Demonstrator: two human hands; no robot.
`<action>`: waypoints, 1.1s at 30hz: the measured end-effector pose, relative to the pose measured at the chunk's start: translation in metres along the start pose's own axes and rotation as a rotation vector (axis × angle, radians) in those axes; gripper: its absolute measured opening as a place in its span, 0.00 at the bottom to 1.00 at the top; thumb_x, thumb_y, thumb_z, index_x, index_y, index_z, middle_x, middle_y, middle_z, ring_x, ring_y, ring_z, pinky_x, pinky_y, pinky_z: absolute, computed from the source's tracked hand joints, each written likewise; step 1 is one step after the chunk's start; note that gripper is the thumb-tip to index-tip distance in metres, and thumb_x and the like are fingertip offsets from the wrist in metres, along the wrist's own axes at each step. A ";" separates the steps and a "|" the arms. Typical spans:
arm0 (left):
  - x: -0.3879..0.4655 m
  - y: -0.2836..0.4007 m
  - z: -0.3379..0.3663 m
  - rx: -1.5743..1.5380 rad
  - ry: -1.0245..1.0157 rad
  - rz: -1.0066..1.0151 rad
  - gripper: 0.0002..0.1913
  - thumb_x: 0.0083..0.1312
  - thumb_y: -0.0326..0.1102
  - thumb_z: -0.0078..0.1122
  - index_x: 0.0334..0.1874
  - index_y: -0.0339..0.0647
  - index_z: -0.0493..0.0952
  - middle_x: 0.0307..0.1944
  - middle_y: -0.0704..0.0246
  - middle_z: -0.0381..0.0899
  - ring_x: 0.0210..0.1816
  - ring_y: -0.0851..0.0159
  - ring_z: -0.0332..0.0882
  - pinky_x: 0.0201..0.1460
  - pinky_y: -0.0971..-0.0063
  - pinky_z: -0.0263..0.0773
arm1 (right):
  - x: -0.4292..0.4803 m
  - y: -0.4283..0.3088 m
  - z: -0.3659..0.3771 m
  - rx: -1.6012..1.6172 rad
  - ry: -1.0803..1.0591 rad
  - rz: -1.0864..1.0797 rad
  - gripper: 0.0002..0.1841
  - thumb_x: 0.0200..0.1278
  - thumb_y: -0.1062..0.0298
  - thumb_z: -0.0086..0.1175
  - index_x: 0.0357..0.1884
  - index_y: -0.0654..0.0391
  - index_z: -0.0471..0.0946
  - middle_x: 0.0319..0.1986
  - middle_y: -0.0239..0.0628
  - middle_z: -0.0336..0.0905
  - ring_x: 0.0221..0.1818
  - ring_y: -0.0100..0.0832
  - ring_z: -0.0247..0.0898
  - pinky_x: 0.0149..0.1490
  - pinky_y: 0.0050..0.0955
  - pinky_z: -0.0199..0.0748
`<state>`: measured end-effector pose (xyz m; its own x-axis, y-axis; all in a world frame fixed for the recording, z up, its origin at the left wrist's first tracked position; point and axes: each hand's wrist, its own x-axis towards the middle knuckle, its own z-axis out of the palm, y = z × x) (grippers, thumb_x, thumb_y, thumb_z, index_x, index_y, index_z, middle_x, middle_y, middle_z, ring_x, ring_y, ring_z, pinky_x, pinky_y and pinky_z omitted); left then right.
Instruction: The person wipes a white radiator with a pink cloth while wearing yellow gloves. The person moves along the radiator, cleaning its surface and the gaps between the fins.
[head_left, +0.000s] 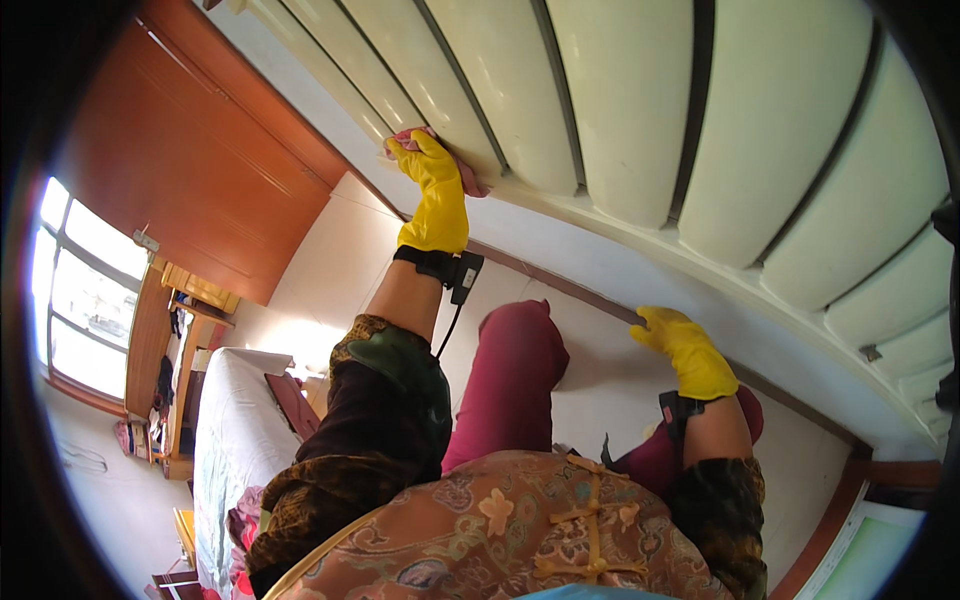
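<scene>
My left hand (433, 187), in a yellow rubber glove, presses a pink cloth (474, 182) against the lower end of a cream radiator (517, 97) with upright sections. Part of the cloth hangs out beside the glove, and its rest is hidden under my fingers. Dark gaps run between the radiator's rounded sections. My right hand (684, 349), gloved the same way, hangs below the radiator's lower edge with nothing seen in it. Its thumb stands slightly off from the fingers. A black device is strapped to each of my wrists.
My bent knee (517, 367) in dark red trousers is between my arms, above the pale tiled floor (600, 405). A brown skirting strip (577, 292) follows the wall. An orange-brown wooden door (202, 150), a window and a white-covered piece of furniture (236, 420) are to the left.
</scene>
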<state>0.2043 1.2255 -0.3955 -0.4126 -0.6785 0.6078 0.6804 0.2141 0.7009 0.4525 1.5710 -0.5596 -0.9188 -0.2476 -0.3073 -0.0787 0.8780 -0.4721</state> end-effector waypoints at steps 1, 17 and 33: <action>-0.009 0.010 0.002 0.015 -0.037 0.001 0.04 0.71 0.27 0.48 0.44 0.40 0.66 0.36 0.68 0.66 0.42 0.63 0.67 0.49 0.75 0.65 | -0.001 -0.002 -0.001 -0.022 0.012 -0.026 0.32 0.66 0.45 0.59 0.64 0.59 0.77 0.58 0.52 0.82 0.61 0.53 0.76 0.65 0.45 0.72; -0.194 0.102 -0.022 0.287 -0.489 0.357 0.31 0.72 0.26 0.51 0.79 0.35 0.60 0.66 0.53 0.67 0.66 0.49 0.66 0.71 0.64 0.57 | -0.019 -0.023 -0.029 -0.031 -0.071 0.091 0.30 0.69 0.45 0.55 0.64 0.57 0.77 0.62 0.52 0.78 0.66 0.53 0.72 0.68 0.45 0.70; -0.318 0.198 -0.001 -0.025 -1.135 0.747 0.19 0.56 0.28 0.69 0.52 0.47 0.85 0.52 0.62 0.80 0.48 0.51 0.82 0.46 0.62 0.80 | -0.015 0.010 -0.006 0.188 0.132 -0.059 0.22 0.68 0.49 0.56 0.54 0.54 0.84 0.52 0.54 0.84 0.59 0.55 0.77 0.61 0.46 0.74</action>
<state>0.4710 1.4833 -0.4500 -0.2025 0.5429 0.8150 0.9650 0.2522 0.0717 0.4629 1.5855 -0.5547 -0.9583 -0.2296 -0.1704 -0.0714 0.7693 -0.6349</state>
